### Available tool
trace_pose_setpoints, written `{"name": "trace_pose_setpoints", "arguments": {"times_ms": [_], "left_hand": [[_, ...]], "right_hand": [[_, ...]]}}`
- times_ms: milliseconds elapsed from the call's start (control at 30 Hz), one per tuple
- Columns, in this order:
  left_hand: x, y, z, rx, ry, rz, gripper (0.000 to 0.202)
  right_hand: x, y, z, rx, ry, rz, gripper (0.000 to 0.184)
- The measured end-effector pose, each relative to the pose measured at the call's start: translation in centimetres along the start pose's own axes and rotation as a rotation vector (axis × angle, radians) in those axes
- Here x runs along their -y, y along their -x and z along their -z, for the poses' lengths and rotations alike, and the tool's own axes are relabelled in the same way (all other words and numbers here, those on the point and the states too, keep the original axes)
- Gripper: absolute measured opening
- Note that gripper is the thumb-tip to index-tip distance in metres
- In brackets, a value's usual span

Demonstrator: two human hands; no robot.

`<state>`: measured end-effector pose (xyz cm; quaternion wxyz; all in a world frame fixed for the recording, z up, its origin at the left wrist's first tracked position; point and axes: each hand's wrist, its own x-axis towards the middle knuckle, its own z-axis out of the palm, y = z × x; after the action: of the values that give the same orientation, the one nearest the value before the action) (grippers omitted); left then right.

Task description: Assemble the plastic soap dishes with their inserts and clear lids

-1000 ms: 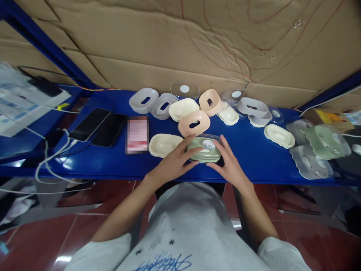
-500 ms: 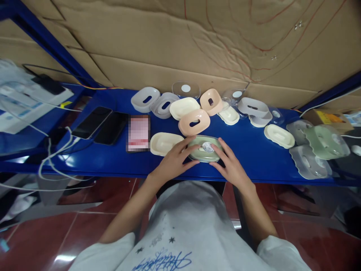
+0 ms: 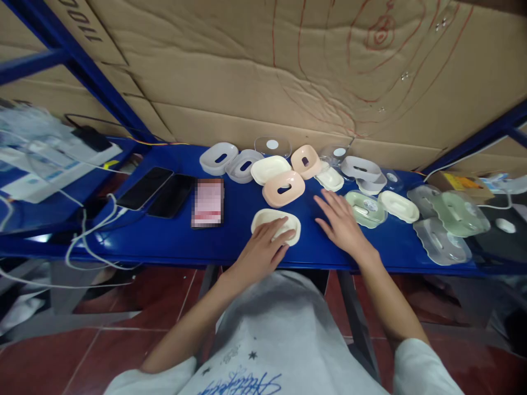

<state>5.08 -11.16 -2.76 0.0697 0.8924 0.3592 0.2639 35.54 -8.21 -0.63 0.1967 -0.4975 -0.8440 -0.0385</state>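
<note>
In front of me a cream soap-dish tray [image 3: 295,224] lies on the blue table. My left hand [image 3: 265,247] is on it, fingers reaching inside and thumb along the near rim, covering its left part. Between that tray and a lidded green soap dish [image 3: 373,216] hovers my right hand [image 3: 340,222], empty, fingers spread. The green dish has a clear lid with a round white label. Just beyond the cream tray sits a peach soap-dish piece [image 3: 272,192] with an oval slot, overlapping another cream piece [image 3: 265,165].
Grey slotted pieces [image 3: 212,162] and clear lids [image 3: 263,145] line the back. Lidded dishes, green [image 3: 461,219] and grey [image 3: 436,247], are grouped at right. A pixelated phone [image 3: 208,203], dark phones [image 3: 144,184] and white cables [image 3: 109,236] occupy the left. Cardboard [image 3: 230,71] walls the back.
The lidded green dish has gone from between my hands to the right and is released. The cream tray has shifted right, under my left hand. My right hand has come away empty.
</note>
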Motion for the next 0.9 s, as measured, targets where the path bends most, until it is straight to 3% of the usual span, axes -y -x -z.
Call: {"name": "trace_pose_setpoints", "arguments": {"times_ms": [133, 233, 367, 500, 733, 900], "left_hand": [[0.3, 0.7, 0.4, 0.005, -0.002, 0.014, 0.038], [1.2, 1.8, 0.2, -0.04, 0.003, 0.093, 0.039], [1.9, 2.7, -0.3, -0.167, 0.039, 0.15, 0.053], [2.1, 2.5, -0.4, -0.177, 0.048, 0.162, 0.07], [2.6, 2.4, -0.7, -0.2, 0.025, 0.096, 0.04], [2.5, 2.4, -0.8, -0.15, 0.012, 0.104, 0.035]], "right_hand": [[0.9, -6.0, -2.7, 0.09, 0.032, 0.134, 0.053], [1.0, -7.2, -2.8, 0.103, 0.05, 0.169, 0.038], [2.6, -4.8, -1.2, 0.025, -0.03, 0.158, 0.032], [5.1, -1.8, -0.6, 0.018, -0.183, 0.2, 0.031], [7.3, -0.1, -2.7, 0.014, -0.167, 0.279, 0.03], [7.7, 1.5, -3.5, -0.001, -0.144, 0.251, 0.036]]}}
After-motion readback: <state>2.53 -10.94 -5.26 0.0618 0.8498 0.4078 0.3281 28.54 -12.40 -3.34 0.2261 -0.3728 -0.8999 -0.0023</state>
